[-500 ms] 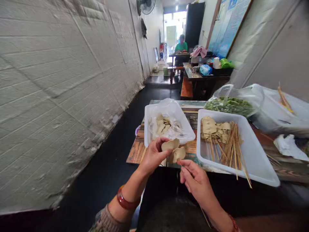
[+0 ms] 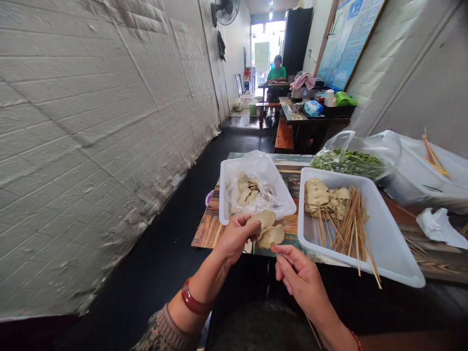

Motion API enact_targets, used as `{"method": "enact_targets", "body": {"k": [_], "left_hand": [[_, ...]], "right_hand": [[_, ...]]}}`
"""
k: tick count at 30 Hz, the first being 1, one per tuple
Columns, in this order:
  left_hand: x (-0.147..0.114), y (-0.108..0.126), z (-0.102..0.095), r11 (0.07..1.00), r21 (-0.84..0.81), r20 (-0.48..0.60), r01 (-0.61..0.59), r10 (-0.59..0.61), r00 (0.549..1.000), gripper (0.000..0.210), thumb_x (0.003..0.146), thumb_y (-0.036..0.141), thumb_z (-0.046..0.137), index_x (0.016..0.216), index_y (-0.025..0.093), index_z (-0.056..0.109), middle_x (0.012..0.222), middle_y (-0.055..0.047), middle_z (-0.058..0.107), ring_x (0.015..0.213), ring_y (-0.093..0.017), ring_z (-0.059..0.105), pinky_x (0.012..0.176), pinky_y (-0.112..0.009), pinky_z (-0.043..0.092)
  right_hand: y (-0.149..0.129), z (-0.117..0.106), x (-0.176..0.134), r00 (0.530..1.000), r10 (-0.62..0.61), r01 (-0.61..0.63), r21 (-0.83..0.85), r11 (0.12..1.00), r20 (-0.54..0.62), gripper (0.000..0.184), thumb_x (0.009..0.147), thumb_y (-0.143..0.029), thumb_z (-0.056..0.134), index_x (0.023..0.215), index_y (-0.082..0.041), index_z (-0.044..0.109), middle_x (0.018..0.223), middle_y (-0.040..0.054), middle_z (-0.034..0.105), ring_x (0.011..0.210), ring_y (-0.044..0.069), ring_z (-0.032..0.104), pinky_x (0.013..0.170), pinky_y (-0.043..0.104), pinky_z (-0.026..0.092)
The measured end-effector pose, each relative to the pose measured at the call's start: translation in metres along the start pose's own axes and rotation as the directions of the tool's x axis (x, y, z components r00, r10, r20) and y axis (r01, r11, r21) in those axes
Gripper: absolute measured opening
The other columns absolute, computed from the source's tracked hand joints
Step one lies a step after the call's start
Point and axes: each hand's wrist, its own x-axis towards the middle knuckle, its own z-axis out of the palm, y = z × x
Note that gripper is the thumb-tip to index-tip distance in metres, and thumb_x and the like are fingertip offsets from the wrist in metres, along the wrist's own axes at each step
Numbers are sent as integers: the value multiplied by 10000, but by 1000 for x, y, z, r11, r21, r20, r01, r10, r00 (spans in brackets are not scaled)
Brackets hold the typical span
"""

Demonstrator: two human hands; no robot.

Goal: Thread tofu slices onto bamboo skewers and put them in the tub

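My left hand [image 2: 237, 236] is closed on a thin, flat beige food slice [image 2: 263, 219], pinched between thumb and fingers. In my right hand [image 2: 298, 270] is a thin wooden skewer [image 2: 310, 327], whose upper end carries another beige slice [image 2: 272, 236]. The two slices overlap or touch just past my left fingertips; I cannot tell if the skewer pierces both. Behind my left hand stands a white tray [image 2: 225, 195] with a clear plastic bag of loose slices [image 2: 248, 189]. To the right, a second white tray [image 2: 391, 243] holds several skewered slices [image 2: 325, 197], their sticks pointing toward me.
A clear bag of green vegetables [image 2: 351, 163] lies behind the right tray, beside another white container [image 2: 413, 165]. Crumpled white tissue [image 2: 442, 225] and loose skewers lie at right on the wooden table [image 2: 208, 229]. A person in green [image 2: 277, 73] sits at a far table.
Both hands have stayed close together, the slices shifting slightly to the right in view. The camera has tilted a little. The far person's head and arms have moved.
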Motion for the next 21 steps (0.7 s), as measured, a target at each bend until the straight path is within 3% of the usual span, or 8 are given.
{"method": "enact_targets", "body": {"k": [21], "left_hand": [[-2, 3, 3, 997, -40, 36, 65, -63, 997, 285, 635, 333, 721, 557, 155, 512, 498, 56, 420, 448, -51, 339, 453, -204, 244]], "right_hand": [[5, -5, 0, 999, 1, -2, 7, 1000, 48, 334, 905, -475, 571, 983, -157, 638, 578, -39, 541, 392, 66, 356, 370, 199, 236]]}}
